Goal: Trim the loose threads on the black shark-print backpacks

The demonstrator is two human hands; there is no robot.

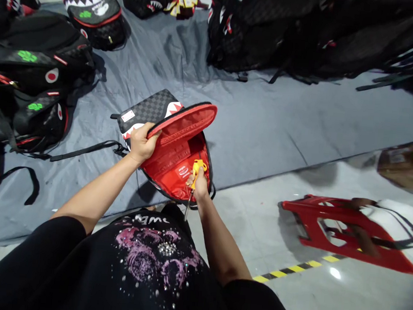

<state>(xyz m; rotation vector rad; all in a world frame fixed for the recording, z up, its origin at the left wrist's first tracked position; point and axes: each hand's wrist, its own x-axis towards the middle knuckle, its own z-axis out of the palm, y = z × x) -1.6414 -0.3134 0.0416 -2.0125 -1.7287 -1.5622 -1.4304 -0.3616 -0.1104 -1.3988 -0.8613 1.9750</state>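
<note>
A dark checkered backpack (151, 109) with a red-and-white shark-teeth print lies in front of me, its red-lined flap raised. My left hand (143, 144) grips the edge of that flap, fingers curled over it. The red lining (168, 171) shows inside, with a white printed label. Over the opening, my right hand (200, 182) is closed around scissors (198, 166) with yellow handles, their metal blades pointing down toward me. Part of the bag's near side is hidden behind my right hand. A black strap (86, 149) trails from the bag to the left.
Backpacks (44, 56) are piled at the left, and more dark bags (262, 29) lie along the back on a grey sheet (268, 117). A red plastic stool (317, 214) stands on the floor at right, near yellow-black tape (290, 269). A cardboard box (410, 162) sits beyond it.
</note>
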